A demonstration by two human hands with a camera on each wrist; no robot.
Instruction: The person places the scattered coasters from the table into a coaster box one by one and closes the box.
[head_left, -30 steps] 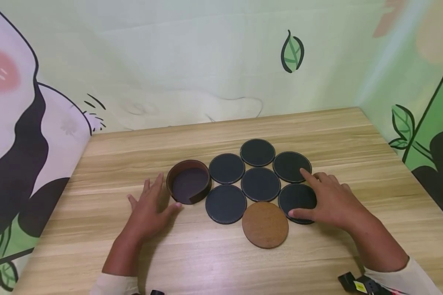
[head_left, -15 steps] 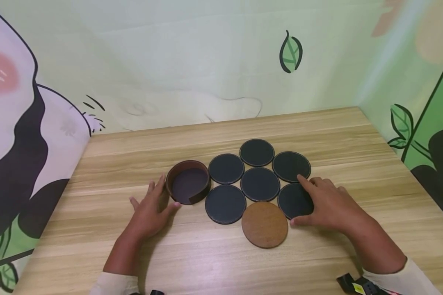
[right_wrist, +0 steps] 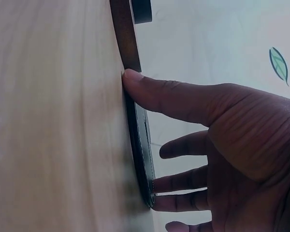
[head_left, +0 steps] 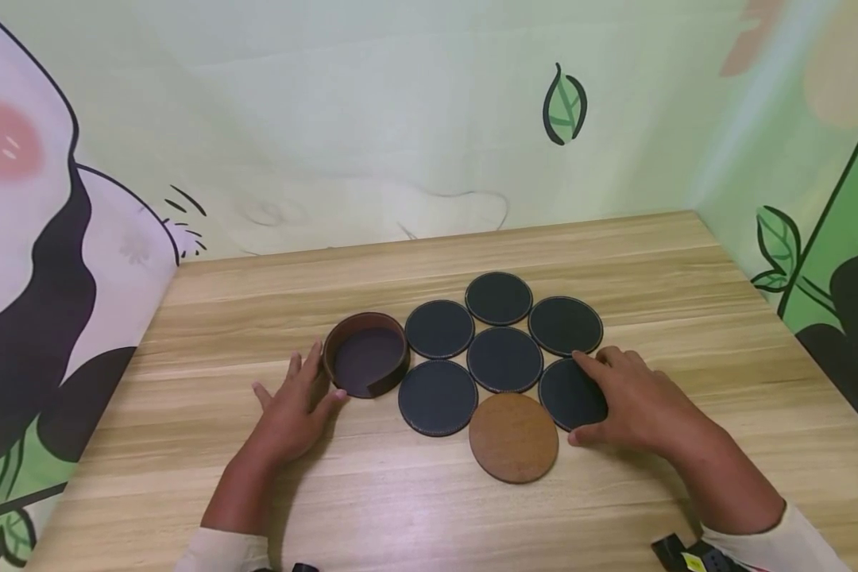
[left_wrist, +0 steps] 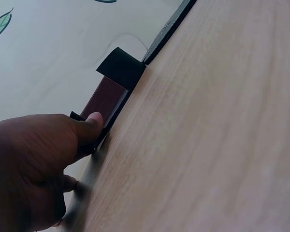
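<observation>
A round dark leather coaster holder [head_left: 388,383] with a brown inner wall stands on the table, its cutout facing front. At its left side, my left hand [head_left: 289,417] touches the outer wall with spread fingers and thumb; in the left wrist view the thumb [left_wrist: 94,120] lies against the holder [left_wrist: 106,96]. My right hand [head_left: 639,397] spans the black coaster [head_left: 570,396] at the right of the group, thumb at its near edge and index finger at its far edge. The right wrist view shows those fingers [right_wrist: 181,181] fairly straight beside the coaster's stitched rim [right_wrist: 142,145].
Several black coasters lie flat and close together between holder and right hand, among them the middle coaster [head_left: 504,359] and the back coaster [head_left: 498,299]. A brown coaster [head_left: 513,438] lies in front. The wooden table [head_left: 415,508] meets a painted wall [head_left: 372,127] behind.
My right hand has moved slightly toward me: its thumb has come off the coaster's top to the near edge, its index finger off the neighbouring coaster. The left hand has hardly moved.
</observation>
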